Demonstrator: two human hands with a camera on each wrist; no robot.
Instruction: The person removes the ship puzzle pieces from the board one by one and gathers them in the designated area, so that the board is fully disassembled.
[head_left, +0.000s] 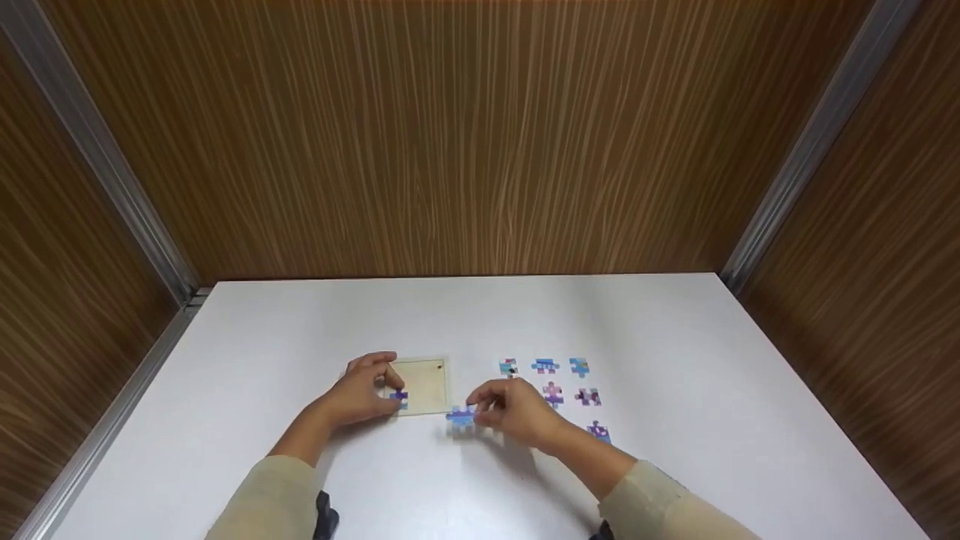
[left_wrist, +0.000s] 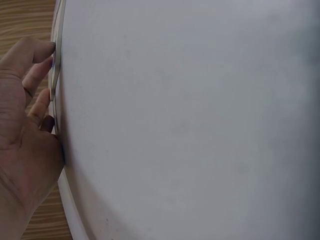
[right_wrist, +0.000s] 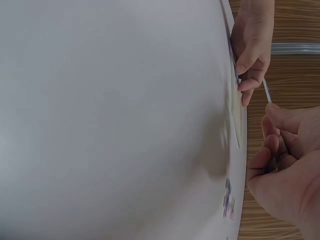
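A shallow square puzzle tray [head_left: 424,384] of pale wood lies on the table. At its lower left corner is a purple-and-blue puzzle piece [head_left: 403,398], and my left hand [head_left: 361,392] pinches it between thumb and index finger. The other left fingers reach along the tray's left side. Just off the tray's lower right corner, my right hand [head_left: 521,412] grips a light-blue puzzle piece [head_left: 460,416] by its right end, above the table. The right wrist view shows that piece [right_wrist: 267,91] edge-on at the fingertips, with the left hand [right_wrist: 252,52] beyond.
To the right lie several loose pieces in rough rows, among them a blue piece [head_left: 579,367], a pink-and-purple piece [head_left: 553,394] and a purple piece [head_left: 598,431]. The white table [head_left: 637,330] meets wood-grain panels [head_left: 465,150] at the back and sides.
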